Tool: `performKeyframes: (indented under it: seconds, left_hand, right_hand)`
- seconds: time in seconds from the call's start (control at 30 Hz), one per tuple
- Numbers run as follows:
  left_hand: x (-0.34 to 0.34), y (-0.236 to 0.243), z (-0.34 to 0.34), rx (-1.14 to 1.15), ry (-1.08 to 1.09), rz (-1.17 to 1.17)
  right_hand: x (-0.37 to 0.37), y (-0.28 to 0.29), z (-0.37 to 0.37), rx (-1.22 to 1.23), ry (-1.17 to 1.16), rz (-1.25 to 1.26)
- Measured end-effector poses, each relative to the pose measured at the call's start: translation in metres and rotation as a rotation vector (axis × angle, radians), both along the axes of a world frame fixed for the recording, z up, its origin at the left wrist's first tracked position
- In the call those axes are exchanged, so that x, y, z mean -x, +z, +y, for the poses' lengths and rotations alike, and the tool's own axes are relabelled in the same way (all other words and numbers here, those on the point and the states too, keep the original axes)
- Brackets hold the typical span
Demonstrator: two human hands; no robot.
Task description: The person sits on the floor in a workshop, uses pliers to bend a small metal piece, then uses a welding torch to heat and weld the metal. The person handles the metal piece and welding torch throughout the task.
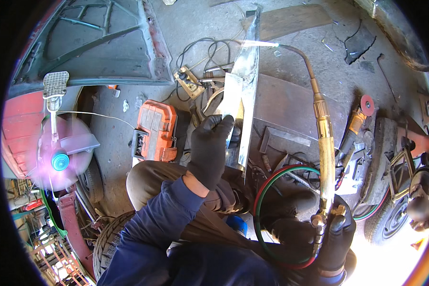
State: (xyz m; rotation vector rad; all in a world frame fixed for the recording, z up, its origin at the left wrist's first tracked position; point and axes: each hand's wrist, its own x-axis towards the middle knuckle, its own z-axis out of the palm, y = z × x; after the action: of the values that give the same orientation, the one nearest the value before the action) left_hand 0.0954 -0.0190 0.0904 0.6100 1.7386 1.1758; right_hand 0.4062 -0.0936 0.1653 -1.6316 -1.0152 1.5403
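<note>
My black-gloved left hand (210, 148) grips a narrow pale metal piece (233, 90) against a long, upright, shiny metal strip (249, 71) in the middle of the view. At the lower right my black-gloved right hand (336, 233) is closed around the lower part of a brass welding torch (325, 152). The torch's bent tip (286, 46) gives a thin pale flame (260, 43) that reaches left onto the upper part of the strip. A red and green hose pair (256, 209) loops beside the torch.
An orange toolbox (155, 128), cables (181, 57) and flat metal sheets (295, 100) lie on the concrete floor. A spinning fan (60, 162) stands left, below a car panel (95, 38). An angle grinder (356, 119), a scissor jack (398, 176) and wheels (388, 224) are at right.
</note>
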Motion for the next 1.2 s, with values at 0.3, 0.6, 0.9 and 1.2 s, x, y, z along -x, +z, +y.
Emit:
performKeyframes:
  seconds: [0.3, 0.6, 0.9, 1.2]
  left_hand:
    - [0.014, -0.02, -0.011, -0.203, -0.299, 0.494]
    - [0.024, -0.02, -0.015, -0.252, -0.544, 0.856]
    - [0.014, -0.036, -0.009, -0.11, -0.072, 0.047]
    - [0.025, -0.027, -0.013, -0.261, -0.484, 0.75]
  right_hand:
    - [0.002, -0.002, 0.001, -0.002, 0.039, -0.044]
    - [0.002, -0.004, 0.003, 0.017, 0.062, -0.09]
    - [0.002, -0.003, 0.006, 0.024, 0.083, -0.133]
    - [-0.005, -0.013, 0.001, 0.016, 0.093, -0.195]
